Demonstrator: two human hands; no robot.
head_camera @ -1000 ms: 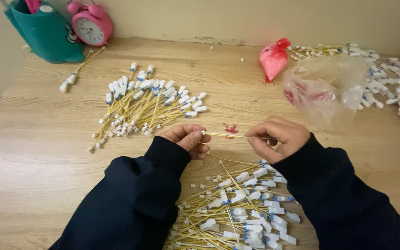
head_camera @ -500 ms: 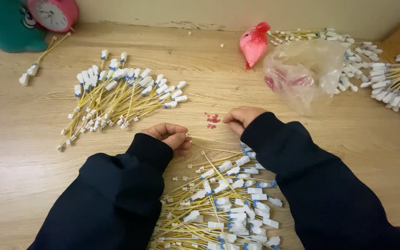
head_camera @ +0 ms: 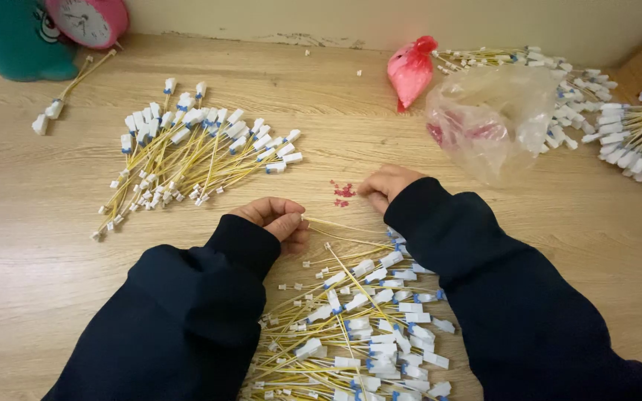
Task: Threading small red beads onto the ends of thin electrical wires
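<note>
My left hand pinches the end of a thin yellow wire with white connectors, held just above the wooden table. My right hand rests fingers-down on the table beside a small cluster of tiny red pieces; whether it holds one is hidden. Below both hands lies a loose pile of yellow wires with white and blue-marked connectors. Another pile of the same wires lies to the upper left. Both arms wear dark sleeves.
A clear plastic bag with red bits and a small red bag sit at the upper right, with more wire bundles beyond. A pink alarm clock and a teal container stand at the far left, near a single wire.
My right hand has let go of the wire's far end and moved up to the red pieces. The left hand still holds the wire. The view shifted toward the left and down.
</note>
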